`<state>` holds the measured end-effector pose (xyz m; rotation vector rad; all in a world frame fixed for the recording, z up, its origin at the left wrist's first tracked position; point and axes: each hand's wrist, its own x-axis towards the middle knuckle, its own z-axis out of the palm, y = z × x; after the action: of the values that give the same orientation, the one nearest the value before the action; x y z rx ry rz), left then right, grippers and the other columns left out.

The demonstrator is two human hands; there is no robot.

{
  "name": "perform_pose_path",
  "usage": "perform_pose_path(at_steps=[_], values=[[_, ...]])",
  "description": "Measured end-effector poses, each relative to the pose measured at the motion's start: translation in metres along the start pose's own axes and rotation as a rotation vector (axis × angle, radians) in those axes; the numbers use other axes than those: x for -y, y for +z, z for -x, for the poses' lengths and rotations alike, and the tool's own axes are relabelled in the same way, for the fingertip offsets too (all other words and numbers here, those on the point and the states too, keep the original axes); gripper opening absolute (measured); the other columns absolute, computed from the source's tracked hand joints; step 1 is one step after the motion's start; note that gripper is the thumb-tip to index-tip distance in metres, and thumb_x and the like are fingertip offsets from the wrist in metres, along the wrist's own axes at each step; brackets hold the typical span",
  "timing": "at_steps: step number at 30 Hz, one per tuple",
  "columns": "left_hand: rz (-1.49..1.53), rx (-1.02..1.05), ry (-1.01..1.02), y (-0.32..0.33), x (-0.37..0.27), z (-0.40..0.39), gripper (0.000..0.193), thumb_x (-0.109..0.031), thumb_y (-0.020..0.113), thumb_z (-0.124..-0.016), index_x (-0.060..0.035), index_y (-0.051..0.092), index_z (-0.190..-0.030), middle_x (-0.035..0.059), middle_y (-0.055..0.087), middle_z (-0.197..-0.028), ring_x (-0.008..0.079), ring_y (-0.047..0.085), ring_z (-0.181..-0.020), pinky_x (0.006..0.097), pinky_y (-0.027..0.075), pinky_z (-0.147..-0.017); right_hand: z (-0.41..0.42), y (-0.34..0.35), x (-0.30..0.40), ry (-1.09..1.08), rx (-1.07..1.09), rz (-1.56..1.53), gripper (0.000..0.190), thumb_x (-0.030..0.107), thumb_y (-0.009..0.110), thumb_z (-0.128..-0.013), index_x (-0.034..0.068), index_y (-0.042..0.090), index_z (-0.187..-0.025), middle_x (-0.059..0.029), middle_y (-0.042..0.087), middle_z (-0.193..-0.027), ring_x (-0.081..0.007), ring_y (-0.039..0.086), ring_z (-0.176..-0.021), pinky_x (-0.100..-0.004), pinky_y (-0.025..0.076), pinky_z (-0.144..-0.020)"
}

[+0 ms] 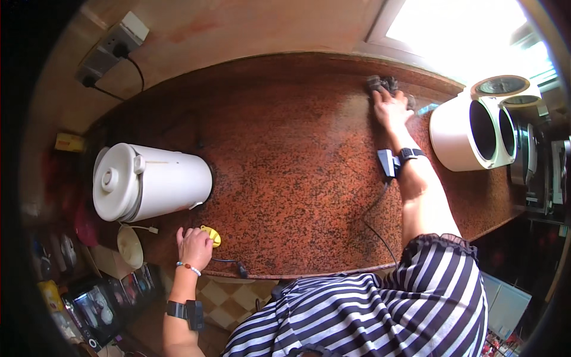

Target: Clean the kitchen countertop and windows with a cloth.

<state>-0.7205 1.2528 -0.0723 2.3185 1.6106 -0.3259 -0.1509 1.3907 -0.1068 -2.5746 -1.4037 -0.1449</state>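
My right hand (391,108) reaches to the back of a speckled red-brown countertop (285,178), its fingers on a bunched dark grey cloth (382,84). Near the front left edge, my left hand (195,247) has its fingers on a small round yellow object (213,236), partly hidden by the fingers. A white lidded electric urn (171,180) stands on the counter beyond my left hand. To the right of my right hand stands a cream-coloured holder (453,134) with round dark openings.
A small device (389,164) with a cable lies by my right forearm. A dark plug (241,269) hangs at the front edge. On the left wall, plugs sit in a socket strip (107,49). A pale bowl (130,246) and a yellow box (70,143) are at the left.
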Motion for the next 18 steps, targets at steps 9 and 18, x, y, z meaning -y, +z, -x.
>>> perform_pose_path(at_steps=[9,18], values=[[0.036,0.031,-0.091,-0.002,-0.004,-0.001,0.010,-0.014,0.068,-0.074,-0.0105,0.064,-0.084,0.0075,0.061,-0.089,0.0275,0.056,-0.093,0.0509,0.030,-0.102,0.270,-0.071,0.012,-1.079,0.616,-0.370,0.034,0.031,0.068,-0.077,0.027,0.064,-0.110,-0.0049,0.053,-0.099,-0.0287,0.053,-0.101,-0.0576,0.038,-0.086],[0.156,-0.250,-0.112,-0.002,-0.021,0.017,0.016,-0.010,0.069,-0.073,-0.0103,0.063,-0.087,0.0079,0.055,-0.099,0.0296,0.050,-0.101,0.0443,0.038,-0.092,0.033,-0.017,-0.057,-0.146,0.052,0.002,0.037,0.039,0.057,-0.087,0.033,0.058,-0.123,-0.0158,0.048,-0.127,-0.0358,0.045,-0.118,-0.0642,0.033,-0.095]])
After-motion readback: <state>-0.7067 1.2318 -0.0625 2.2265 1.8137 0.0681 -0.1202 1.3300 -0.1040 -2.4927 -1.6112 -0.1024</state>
